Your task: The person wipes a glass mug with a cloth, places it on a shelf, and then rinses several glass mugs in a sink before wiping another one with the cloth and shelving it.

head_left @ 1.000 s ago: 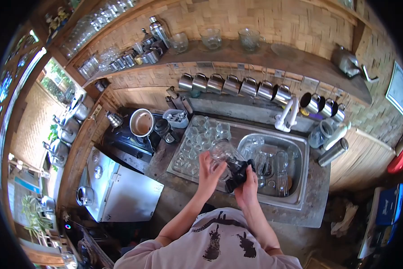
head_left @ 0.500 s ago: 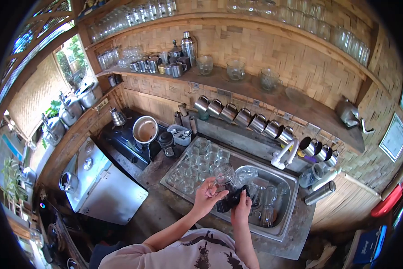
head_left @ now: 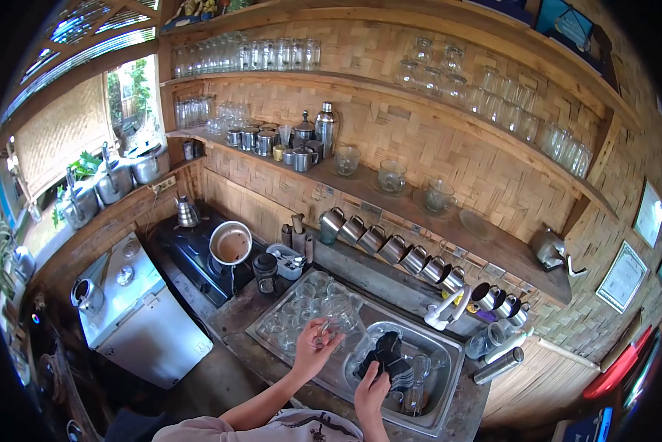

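Observation:
My left hand point(head_left: 317, 349) is closed around a clear glass mug point(head_left: 338, 312), holding it above the drainboard near the sink's left edge. Dark cloth point(head_left: 387, 359) hangs from my right hand point(head_left: 373, 388), whose fingers are pinched on it over the basin. Glass and cloth are apart. Under the cloth, the steel sink point(head_left: 449, 390) holds several pieces of glassware, among them a tall glass point(head_left: 417, 394); part of them is hidden. Several clear glass mugs stand close together on the drainboard point(head_left: 261, 329), just beyond my left hand.
A white faucet point(head_left: 440, 315) rises behind the sink, under a row of hanging steel mugs point(head_left: 394, 250). To the left are a French press point(head_left: 265, 272), a pot point(head_left: 230, 243) on the stove and a white fridge point(head_left: 150, 335). Shelves above hold glasses.
The cloth has come away from the glass and moved down over the basin with my right hand. My left hand carries the glass left towards the drainboard. The camera view has tilted up.

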A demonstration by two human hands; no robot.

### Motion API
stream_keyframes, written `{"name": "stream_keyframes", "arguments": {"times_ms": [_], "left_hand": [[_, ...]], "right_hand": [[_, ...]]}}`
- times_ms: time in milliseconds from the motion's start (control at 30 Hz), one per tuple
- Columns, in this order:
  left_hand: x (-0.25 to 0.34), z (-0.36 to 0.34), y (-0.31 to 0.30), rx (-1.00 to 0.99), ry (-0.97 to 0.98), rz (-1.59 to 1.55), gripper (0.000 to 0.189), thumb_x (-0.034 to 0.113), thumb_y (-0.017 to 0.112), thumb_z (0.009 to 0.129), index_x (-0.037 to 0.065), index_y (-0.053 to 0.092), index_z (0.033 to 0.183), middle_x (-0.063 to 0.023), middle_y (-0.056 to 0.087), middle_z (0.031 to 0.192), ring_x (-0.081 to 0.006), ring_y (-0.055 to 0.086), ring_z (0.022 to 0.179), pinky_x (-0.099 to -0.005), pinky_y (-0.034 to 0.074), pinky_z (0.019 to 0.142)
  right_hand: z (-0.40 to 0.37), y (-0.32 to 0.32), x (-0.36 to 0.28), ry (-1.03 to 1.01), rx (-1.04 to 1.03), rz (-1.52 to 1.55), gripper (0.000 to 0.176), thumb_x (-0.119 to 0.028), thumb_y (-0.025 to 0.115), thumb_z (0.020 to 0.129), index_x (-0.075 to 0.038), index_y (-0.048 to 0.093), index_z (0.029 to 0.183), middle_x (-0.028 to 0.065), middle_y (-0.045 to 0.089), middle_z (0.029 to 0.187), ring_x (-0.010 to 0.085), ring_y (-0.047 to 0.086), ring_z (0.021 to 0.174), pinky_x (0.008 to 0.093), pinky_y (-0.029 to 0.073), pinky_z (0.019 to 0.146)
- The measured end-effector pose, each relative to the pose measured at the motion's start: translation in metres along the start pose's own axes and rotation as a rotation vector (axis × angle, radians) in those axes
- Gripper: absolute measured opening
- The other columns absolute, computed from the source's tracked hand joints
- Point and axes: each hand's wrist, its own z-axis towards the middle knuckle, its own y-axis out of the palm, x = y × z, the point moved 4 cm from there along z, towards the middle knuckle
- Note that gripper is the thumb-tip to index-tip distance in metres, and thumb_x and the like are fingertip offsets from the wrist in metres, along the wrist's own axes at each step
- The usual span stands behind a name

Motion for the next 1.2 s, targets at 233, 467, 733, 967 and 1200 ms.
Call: {"name": "stream_keyframes", "arguments": {"times_ms": [233,467,733,967,1200], "left_hand": [[0.031,-0.006,0.002,-0.066,0.289,0.479,0.033,0.01,0.083,0.076,0.004,0.052,0.068,-0.0146,0.062,0.116,-0.0285,0.068,0.099,-0.0316,0.054,0.073],[0.01,-0.011,0.0,-0.167,0.249,0.556,0.031,0.011,0.085,0.073,0.004,0.055,0.069,-0.0149,0.064,0.118,-0.0298,0.068,0.1,-0.0355,0.056,0.074],[-0.009,-0.01,0.004,-0.217,0.107,0.314,0.031,0.011,0.084,0.076,0.003,0.055,0.069,-0.0153,0.063,0.115,-0.0235,0.067,0.1,-0.0339,0.055,0.083],[-0.005,-0.001,-0.002,-0.208,-0.054,0.146,0.028,0.003,0.079,0.077,0.003,0.051,0.072,-0.0133,0.064,0.108,-0.0167,0.065,0.095,-0.0303,0.051,0.077],[-0.003,0.003,-0.008,-0.261,-0.101,0.146,0.022,-0.004,0.072,0.07,0.002,0.05,0.069,-0.0086,0.065,0.095,-0.015,0.061,0.099,-0.0288,0.048,0.08]], "right_hand": [[0.054,-0.006,0.011,-0.069,-0.422,-0.064,0.033,-0.022,0.073,0.088,0.006,0.059,0.098,0.0246,0.066,0.086,0.0372,0.066,0.082,0.0427,0.05,0.068],[0.062,-0.015,-0.008,-0.227,-0.507,-0.446,0.017,-0.008,0.071,0.083,0.004,0.066,0.094,0.022,0.067,0.1,0.0421,0.065,0.091,0.0472,0.052,0.075],[0.086,-0.011,-0.021,-0.136,-0.338,0.33,0.029,-0.008,0.057,0.095,0.005,0.062,0.121,0.019,0.056,0.139,0.033,0.057,0.126,0.035,0.042,0.105],[0.059,0.015,-0.034,-0.328,-0.461,0.168,0.031,-0.007,0.054,0.098,0.006,0.059,0.126,0.0224,0.051,0.144,0.0324,0.052,0.132,0.0372,0.039,0.108],[0.044,0.014,0.017,0.047,-0.257,0.62,0.008,0.002,0.051,0.1,0.001,0.058,0.097,0.0226,0.065,0.124,0.02,0.061,0.117,0.0294,0.048,0.096]]}}
